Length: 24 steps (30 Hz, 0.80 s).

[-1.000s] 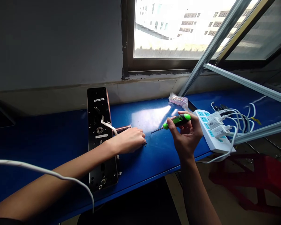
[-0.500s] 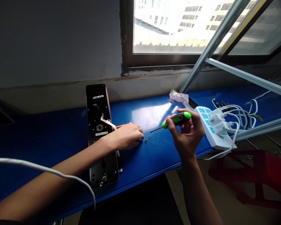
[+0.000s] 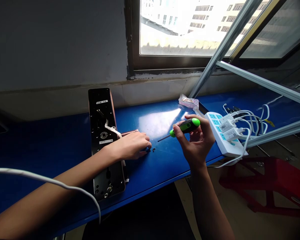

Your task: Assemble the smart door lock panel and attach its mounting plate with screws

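Right hand (image 3: 198,144) has fingers clamped on screwdriver (image 3: 187,126). Left hand (image 3: 132,145) is left of screws (image 3: 153,149); cannot tell finger closure.

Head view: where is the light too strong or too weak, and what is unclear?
Head view: window partly washed out to white; pale glare on table, past the left hand; wall at left in deep shadow; dark bits beside that hand too small to identify.
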Each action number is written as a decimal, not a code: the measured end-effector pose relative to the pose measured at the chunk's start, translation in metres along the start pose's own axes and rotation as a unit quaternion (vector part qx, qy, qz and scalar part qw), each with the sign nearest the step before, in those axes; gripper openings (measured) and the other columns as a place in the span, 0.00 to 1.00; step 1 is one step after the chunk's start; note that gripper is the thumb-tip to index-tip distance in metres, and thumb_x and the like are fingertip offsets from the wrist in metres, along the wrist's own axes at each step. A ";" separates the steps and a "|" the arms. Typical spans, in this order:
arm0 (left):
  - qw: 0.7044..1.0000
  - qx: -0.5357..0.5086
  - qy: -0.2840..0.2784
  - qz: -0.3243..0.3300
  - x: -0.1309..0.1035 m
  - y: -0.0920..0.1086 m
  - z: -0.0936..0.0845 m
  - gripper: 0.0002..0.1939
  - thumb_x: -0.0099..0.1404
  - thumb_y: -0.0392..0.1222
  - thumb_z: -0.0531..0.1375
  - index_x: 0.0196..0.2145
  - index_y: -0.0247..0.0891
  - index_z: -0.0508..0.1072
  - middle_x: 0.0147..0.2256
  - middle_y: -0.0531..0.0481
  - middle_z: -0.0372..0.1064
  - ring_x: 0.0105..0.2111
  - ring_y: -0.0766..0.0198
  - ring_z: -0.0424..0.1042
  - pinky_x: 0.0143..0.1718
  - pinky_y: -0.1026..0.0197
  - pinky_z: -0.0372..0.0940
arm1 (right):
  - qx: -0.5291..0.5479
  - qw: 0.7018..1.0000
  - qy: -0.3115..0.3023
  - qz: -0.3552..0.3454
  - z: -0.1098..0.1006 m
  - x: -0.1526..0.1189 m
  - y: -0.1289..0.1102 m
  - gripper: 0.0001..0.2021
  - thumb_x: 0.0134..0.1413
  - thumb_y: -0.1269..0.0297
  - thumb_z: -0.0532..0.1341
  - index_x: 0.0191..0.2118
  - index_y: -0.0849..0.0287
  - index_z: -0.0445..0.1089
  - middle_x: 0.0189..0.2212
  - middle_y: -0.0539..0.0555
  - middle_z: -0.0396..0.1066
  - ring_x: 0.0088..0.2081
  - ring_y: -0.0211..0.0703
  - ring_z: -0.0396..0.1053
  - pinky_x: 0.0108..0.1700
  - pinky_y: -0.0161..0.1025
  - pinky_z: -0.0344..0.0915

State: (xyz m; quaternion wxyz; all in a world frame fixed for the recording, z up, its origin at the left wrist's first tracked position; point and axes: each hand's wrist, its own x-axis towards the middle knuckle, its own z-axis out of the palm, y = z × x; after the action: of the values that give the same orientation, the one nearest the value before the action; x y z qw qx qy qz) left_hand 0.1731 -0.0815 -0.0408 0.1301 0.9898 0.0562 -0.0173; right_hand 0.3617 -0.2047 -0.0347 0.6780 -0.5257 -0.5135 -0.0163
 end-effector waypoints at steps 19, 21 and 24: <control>0.999 0.001 -0.006 0.037 0.003 0.002 0.003 0.09 0.71 0.39 0.65 0.48 0.44 0.82 0.44 0.48 0.78 0.43 0.58 0.77 0.43 0.59 0.66 | -0.015 1.000 -0.008 -0.002 0.003 0.001 -0.002 0.15 0.57 0.64 0.71 0.48 0.51 0.70 0.38 0.51 0.74 0.35 0.44 0.78 0.37 0.45 0.80; 0.999 -0.005 0.001 0.039 0.003 0.002 0.003 0.08 0.71 0.39 0.64 0.45 0.43 0.83 0.43 0.48 0.78 0.43 0.57 0.77 0.43 0.59 0.66 | -0.015 1.000 -0.008 0.002 0.002 0.000 -0.002 0.15 0.57 0.63 0.71 0.48 0.51 0.70 0.38 0.50 0.75 0.35 0.44 0.78 0.37 0.45 0.80; 0.999 -0.014 -0.001 0.036 0.003 0.002 0.003 0.06 0.70 0.37 0.65 0.42 0.41 0.83 0.43 0.48 0.79 0.43 0.57 0.78 0.43 0.59 0.67 | -0.005 1.000 -0.013 0.002 0.001 0.000 -0.003 0.16 0.56 0.66 0.71 0.49 0.52 0.71 0.38 0.50 0.75 0.35 0.43 0.79 0.38 0.45 0.80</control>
State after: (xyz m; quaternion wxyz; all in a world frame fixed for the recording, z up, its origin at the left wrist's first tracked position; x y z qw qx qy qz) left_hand 0.1757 -0.0836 -0.0429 0.1447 0.9892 0.0210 -0.0126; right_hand 0.3595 -0.2054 -0.0328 0.6683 -0.5302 -0.5216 -0.0109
